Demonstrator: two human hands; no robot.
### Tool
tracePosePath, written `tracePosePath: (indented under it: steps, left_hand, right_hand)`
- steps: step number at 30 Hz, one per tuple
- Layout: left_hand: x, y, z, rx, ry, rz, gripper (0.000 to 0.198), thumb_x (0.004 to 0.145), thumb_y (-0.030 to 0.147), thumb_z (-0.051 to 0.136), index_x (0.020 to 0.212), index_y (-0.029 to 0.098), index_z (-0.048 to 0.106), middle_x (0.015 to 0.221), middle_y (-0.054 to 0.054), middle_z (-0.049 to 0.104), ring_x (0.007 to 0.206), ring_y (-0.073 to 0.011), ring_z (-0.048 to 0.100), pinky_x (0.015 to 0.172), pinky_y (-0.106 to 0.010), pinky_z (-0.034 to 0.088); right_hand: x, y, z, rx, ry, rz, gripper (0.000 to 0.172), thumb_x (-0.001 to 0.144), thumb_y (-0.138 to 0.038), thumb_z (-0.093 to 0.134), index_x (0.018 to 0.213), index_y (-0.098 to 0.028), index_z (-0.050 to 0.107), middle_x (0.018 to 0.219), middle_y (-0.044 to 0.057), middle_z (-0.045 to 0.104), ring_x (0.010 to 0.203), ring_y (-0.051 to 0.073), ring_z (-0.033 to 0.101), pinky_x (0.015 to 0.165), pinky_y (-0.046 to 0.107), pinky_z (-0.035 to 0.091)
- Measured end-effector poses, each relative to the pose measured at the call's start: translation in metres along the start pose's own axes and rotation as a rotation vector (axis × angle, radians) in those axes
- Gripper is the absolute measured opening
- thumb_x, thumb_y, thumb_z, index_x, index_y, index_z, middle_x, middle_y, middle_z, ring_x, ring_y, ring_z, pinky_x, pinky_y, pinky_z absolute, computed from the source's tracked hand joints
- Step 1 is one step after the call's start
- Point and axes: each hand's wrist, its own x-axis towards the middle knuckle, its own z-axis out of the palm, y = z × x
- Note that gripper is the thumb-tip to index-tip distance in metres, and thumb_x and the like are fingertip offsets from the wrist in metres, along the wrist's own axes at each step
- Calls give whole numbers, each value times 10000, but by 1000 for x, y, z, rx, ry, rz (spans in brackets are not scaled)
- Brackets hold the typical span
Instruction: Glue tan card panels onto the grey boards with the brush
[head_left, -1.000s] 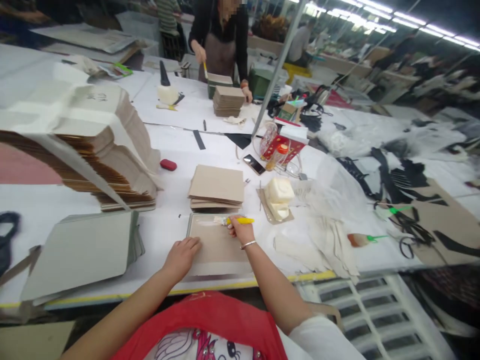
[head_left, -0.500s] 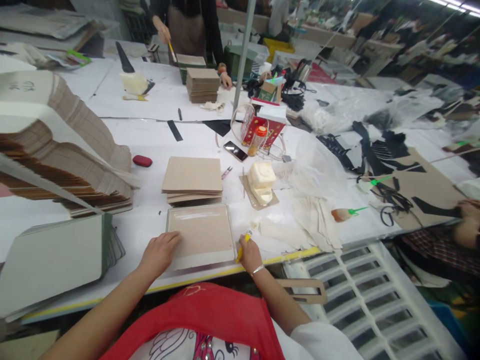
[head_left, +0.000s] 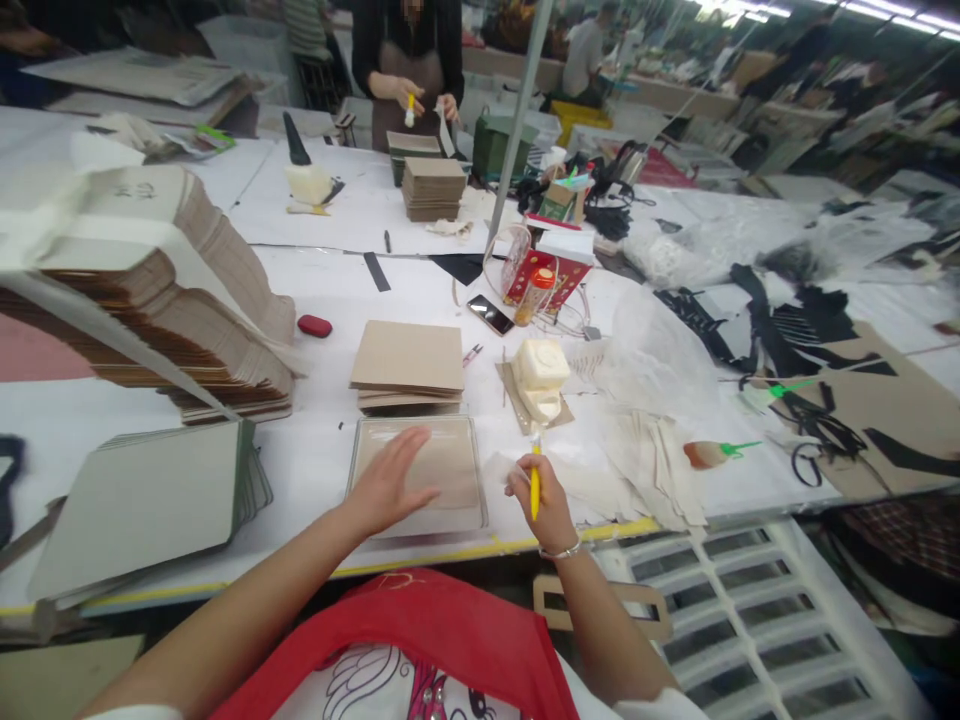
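My left hand (head_left: 390,480) lies open, fingers spread, on a tan board (head_left: 442,470) that sits in a clear shallow tray (head_left: 480,520) near the table's front edge. My right hand (head_left: 541,498) is closed round a yellow-handled brush (head_left: 535,480), held upright just right of the tray. The brush tip points toward a white glue tub (head_left: 540,375) standing on a scrap of card. A stack of tan boards (head_left: 409,365) lies just behind the tray.
A tall leaning pile of folded card (head_left: 150,290) and grey-green covers (head_left: 142,500) fill the left. A phone (head_left: 490,314), red box (head_left: 544,265), metal pole (head_left: 517,120), plastic sheets and black straps lie right. Another person (head_left: 409,60) works across the table.
My right hand carried the brush from the tray's far edge to its right side and now holds it upright. My left hand slid from the tray's left edge onto the board.
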Motion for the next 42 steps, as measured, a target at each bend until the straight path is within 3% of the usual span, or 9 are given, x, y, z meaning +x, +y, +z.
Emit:
tracePosePath:
  steps: [2, 4, 7, 12, 16, 20, 24, 35, 42]
  left_hand:
    - [20, 23, 2, -262, -84, 20, 790, 649, 458, 643, 1306, 164, 317, 1319, -132, 397, 1204, -257, 367, 999, -406, 314]
    - [33, 33, 5, -561, -287, -54, 688, 632, 452, 656, 1215, 158, 436, 1110, -100, 559, 993, -222, 527, 860, -362, 430]
    - [32, 16, 7, -941, -509, -272, 438, 645, 426, 646, 950, 118, 582, 723, -16, 596, 610, -111, 531, 594, -246, 451]
    - [-1, -47, -2, -1128, -254, -703, 367, 575, 386, 701, 810, 141, 563, 632, 40, 518, 511, -49, 444, 511, -186, 402]
    - [-9, -76, -9, -1010, 18, -895, 314, 591, 388, 666, 656, 161, 458, 532, 65, 452, 447, -49, 421, 446, -176, 361]
    - [3, -91, -5, -569, 174, -915, 240, 695, 375, 547, 606, 172, 455, 459, 63, 425, 393, -76, 422, 412, -195, 313]
    - [11, -107, 0, -324, 198, -907, 233, 677, 353, 572, 554, 164, 512, 454, 38, 468, 455, -105, 472, 480, -218, 326]
    - [16, -125, 13, -267, 167, -952, 239, 660, 364, 584, 546, 171, 502, 501, 21, 513, 493, -106, 485, 460, -207, 314]
    - [6, -119, -5, -141, 223, -921, 135, 654, 291, 594, 701, 172, 550, 617, 1, 568, 626, -146, 537, 577, -235, 380]
  right_hand:
    - [1, -32, -3, 138, -124, -25, 180, 825, -328, 480, 938, -219, 393, 700, -32, 560, 630, 112, 584, 633, 243, 464]
    - [3, -50, 0, 188, -198, -33, 187, 822, -324, 486, 941, -222, 384, 690, -35, 559, 621, 111, 579, 619, 241, 465]
    - [13, -52, 11, 93, -152, -54, 171, 822, -314, 480, 929, -218, 388, 664, -37, 568, 622, 112, 573, 629, 238, 448]
    - [40, -26, 41, -193, -37, -14, 171, 840, -347, 409, 936, -207, 424, 642, -27, 575, 576, 126, 554, 563, 230, 387]
    - [64, -7, 75, -462, 36, 2, 259, 822, -374, 417, 989, -181, 458, 691, 10, 581, 563, 149, 534, 518, 238, 325]
    - [83, 5, 104, -595, 81, -48, 277, 804, -337, 459, 1017, -162, 471, 791, 47, 601, 647, 152, 542, 565, 236, 322]
    - [91, 11, 114, -691, 70, -50, 294, 805, -327, 478, 1039, -150, 472, 737, 44, 594, 646, 150, 529, 580, 239, 308]
    - [95, 11, 116, -806, 41, -84, 284, 822, -334, 467, 1041, -154, 470, 726, 38, 592, 636, 152, 532, 609, 252, 312]
    - [97, 8, 104, -903, 155, -101, 484, 763, -460, 512, 1097, -114, 459, 811, 99, 592, 707, 214, 558, 613, 296, 361]
